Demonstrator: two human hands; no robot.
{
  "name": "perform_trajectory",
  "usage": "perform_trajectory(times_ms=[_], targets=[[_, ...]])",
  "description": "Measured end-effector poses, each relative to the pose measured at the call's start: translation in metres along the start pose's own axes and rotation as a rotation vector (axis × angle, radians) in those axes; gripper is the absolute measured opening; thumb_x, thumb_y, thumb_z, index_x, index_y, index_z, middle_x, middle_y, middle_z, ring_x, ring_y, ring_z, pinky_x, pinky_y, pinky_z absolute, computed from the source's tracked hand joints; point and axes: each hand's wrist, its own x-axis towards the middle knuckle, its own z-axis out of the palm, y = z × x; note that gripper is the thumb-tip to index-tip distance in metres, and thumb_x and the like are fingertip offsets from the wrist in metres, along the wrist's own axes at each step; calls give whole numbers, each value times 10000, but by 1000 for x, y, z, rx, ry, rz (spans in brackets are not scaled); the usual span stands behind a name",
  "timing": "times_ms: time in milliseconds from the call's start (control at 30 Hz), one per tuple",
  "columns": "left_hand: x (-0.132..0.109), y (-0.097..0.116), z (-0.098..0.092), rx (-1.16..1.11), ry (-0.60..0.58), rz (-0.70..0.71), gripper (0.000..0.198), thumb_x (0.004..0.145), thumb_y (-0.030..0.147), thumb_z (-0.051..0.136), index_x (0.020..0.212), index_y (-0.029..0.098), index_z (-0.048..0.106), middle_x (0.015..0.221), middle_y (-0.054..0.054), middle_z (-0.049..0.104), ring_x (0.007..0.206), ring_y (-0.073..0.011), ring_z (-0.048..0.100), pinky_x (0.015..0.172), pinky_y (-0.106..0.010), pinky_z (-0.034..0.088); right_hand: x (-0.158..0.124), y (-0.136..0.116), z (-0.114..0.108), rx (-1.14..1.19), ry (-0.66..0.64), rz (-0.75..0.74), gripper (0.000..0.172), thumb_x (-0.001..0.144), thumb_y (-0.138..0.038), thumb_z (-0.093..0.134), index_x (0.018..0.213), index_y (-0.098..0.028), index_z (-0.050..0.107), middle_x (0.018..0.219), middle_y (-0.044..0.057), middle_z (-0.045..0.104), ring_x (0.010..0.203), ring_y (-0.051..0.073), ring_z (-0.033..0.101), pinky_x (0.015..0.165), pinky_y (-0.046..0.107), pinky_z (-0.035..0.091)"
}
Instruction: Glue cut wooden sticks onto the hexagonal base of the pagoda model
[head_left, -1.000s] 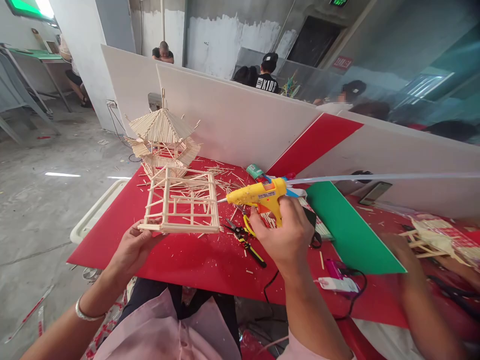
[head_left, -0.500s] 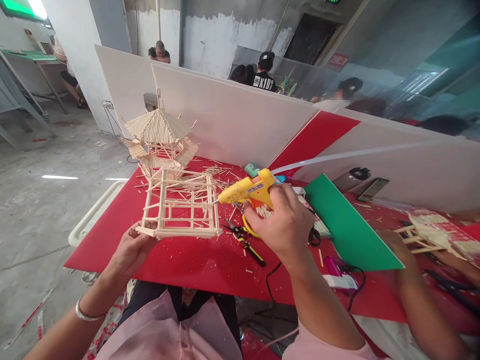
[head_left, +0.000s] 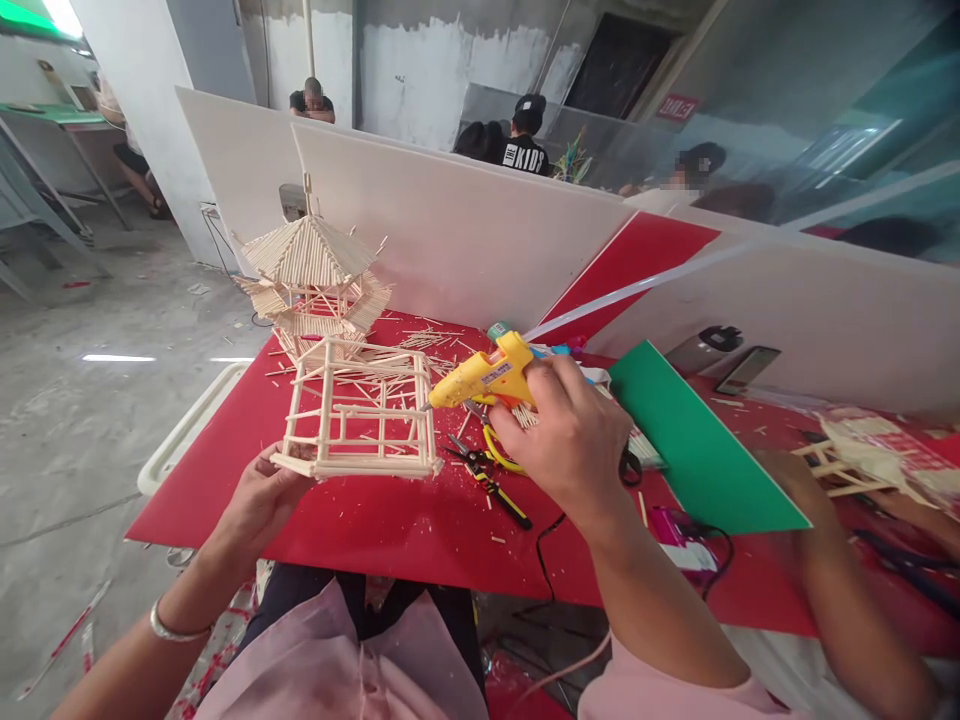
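Note:
My left hand (head_left: pixel 270 495) grips the lower left corner of a box-shaped frame of thin wooden sticks (head_left: pixel 375 466), holding it up over the red table. In my right hand (head_left: pixel 574 430) is a yellow hot glue gun (head_left: pixel 484 372) with a long clear glue stick (head_left: pixel 600 300) jutting from its back. The gun's nozzle is at the frame's right side, by an upright stick; whether it touches I cannot tell. Behind the frame stands a pagoda model of sticks (head_left: pixel 311 255) with a pointed roof.
Yellow-and-black pliers (head_left: pixel 491 485) and loose sticks (head_left: pixel 431 340) lie on the red table (head_left: pixel 360 535). A green board (head_left: pixel 697 450) leans at right, near a phone (head_left: pixel 748 370). Another person's arm (head_left: pixel 840 580) reaches in there. White partition panels (head_left: pixel 465 220) line the back.
The glue gun has tilted and shifted slightly left, its glue stick swinging up at the back. My left hand still holds the stick frame in nearly the same place.

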Motion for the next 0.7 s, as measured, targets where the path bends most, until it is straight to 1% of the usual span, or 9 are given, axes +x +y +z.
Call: perform_trajectory(times_ms=[100,267,500,700], targets=[[0,0,1,3,-11,-2,346,566,327,934,780,143,734,786,-65,726,780,-198,693,816,-324,587,0,1,-1,5,31,-7,222,796,-248,592,1001,-165,610,851,37,662,650,157,556,536,286,317],[1,-1,0,3,-19,-3,374,557,330,933,809,132,739,849,-94,739,850,-253,705,852,-384,581,-1,2,-2,1,50,-11,210,795,-239,592,989,-161,613,823,32,649,648,156,546,534,289,305],[1,-1,0,-1,19,-16,437,548,327,939,895,139,752,833,-80,744,830,-246,710,883,-406,575,-1,3,-4,-14,56,-6,182,792,-226,587,960,-163,620,791,29,632,655,162,549,539,293,313],[1,-2,0,-25,39,-27,367,568,266,923,869,157,744,826,-68,746,858,-275,719,941,-495,557,-3,2,-5,-1,52,-1,208,794,-234,592,990,-171,622,803,28,644,666,166,568,550,288,343]])
